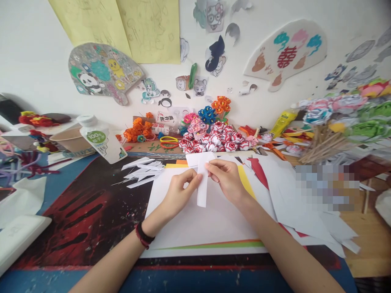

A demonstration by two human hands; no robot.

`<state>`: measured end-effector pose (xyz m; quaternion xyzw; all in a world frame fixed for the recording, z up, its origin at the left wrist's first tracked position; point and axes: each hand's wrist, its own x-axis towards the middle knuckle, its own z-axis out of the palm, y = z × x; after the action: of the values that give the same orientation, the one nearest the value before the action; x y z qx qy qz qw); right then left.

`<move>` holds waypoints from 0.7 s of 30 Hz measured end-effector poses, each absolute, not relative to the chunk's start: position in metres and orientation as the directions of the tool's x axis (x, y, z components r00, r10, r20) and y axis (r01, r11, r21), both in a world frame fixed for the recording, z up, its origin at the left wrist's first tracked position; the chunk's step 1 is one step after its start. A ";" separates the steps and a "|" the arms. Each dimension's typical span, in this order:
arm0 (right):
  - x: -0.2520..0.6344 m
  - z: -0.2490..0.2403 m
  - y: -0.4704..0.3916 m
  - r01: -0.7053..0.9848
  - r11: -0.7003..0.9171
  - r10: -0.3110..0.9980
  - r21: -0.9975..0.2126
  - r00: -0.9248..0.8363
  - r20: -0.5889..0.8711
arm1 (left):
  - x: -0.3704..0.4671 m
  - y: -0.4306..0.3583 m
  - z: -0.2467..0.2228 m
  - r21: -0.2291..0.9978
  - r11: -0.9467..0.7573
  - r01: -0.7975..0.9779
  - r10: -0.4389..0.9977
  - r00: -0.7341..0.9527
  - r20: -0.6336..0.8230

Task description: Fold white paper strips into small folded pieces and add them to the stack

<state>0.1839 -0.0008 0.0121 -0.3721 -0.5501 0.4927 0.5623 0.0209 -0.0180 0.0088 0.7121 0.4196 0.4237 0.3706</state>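
Observation:
A narrow white paper strip (202, 195) stands nearly upright between my two hands, over a stack of white sheets (232, 224). My left hand (182, 188) pinches its left edge between thumb and fingers. On the other side, my right hand (225, 174) has its fingertips closed on the strip's upper right edge. Just behind the strip lies another white paper piece (192, 160). Yellow, orange and green edges show from under the white sheets. A pile of cut white strips (145, 170) is to the left of my left hand.
Paper flowers (220, 140) and scissors with yellow and red handles (169, 142) line the back. A white bottle (102, 140) leans at left, near a paper bowl (69, 138). Loose white sheets (296, 199) spread at right. A bundle of sticks (322, 146) bears more flowers.

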 end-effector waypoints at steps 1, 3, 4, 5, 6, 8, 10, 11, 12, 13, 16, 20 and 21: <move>0.184 0.012 -0.001 -0.143 0.240 0.964 -0.960 -0.084 0.253 | 0.021 -0.018 0.009 0.878 -0.376 0.296 0.910 0.296 0.290; 0.184 0.012 -0.001 -0.143 0.240 0.963 -0.960 -0.088 0.254 | 0.021 -0.019 0.009 0.865 -0.384 0.324 0.910 0.293 0.294; 0.184 0.012 0.000 -0.147 0.241 0.963 -0.959 -0.089 0.255 | 0.021 -0.019 0.009 0.862 -0.383 0.331 0.911 0.288 0.294; 0.184 0.012 0.000 -0.152 0.243 0.963 -0.958 -0.080 0.257 | 0.021 -0.019 0.009 0.863 -0.380 0.332 0.912 0.289 0.290; 0.184 0.012 0.001 -0.156 0.246 0.964 -0.957 -0.065 0.259 | 0.021 -0.019 0.009 0.866 -0.377 0.328 0.911 0.298 0.284; 0.185 0.012 0.002 -0.159 0.255 0.964 -0.954 -0.035 0.263 | 0.022 -0.019 0.009 0.867 -0.377 0.325 0.905 0.328 0.271; 0.187 0.011 0.003 -0.159 0.256 0.964 -0.954 -0.031 0.264 | 0.022 -0.019 0.008 0.864 -0.381 0.331 0.902 0.339 0.268; 0.187 0.011 0.004 -0.163 0.255 0.964 -0.953 -0.032 0.263 | 0.023 -0.019 0.008 0.864 -0.379 0.332 0.903 0.337 0.266; 0.188 0.011 0.005 -0.171 0.257 0.964 -0.951 -0.026 0.265 | 0.023 -0.019 0.009 0.866 -0.375 0.331 0.903 0.340 0.261; 0.188 0.010 0.005 -0.183 0.261 0.964 -0.948 -0.010 0.267 | 0.023 -0.019 0.009 0.866 -0.374 0.331 0.902 0.348 0.256; 0.189 0.010 0.006 -0.208 0.272 0.962 -0.940 0.040 0.270 | 0.024 -0.020 0.010 0.856 -0.383 0.347 0.891 0.382 0.244; 0.192 0.010 0.010 -0.219 0.278 0.960 -0.935 0.074 0.269 | 0.025 -0.022 0.010 0.858 -0.377 0.348 0.892 0.387 0.235; 0.193 0.010 0.011 -0.226 0.284 0.958 -0.932 0.101 0.268 | 0.026 -0.023 0.010 0.861 -0.376 0.343 0.888 0.398 0.229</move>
<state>0.1932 0.0108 0.0103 -0.3779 -0.4843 0.4638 0.6384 0.0256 -0.0232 0.0103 0.7466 0.4124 0.3616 0.3766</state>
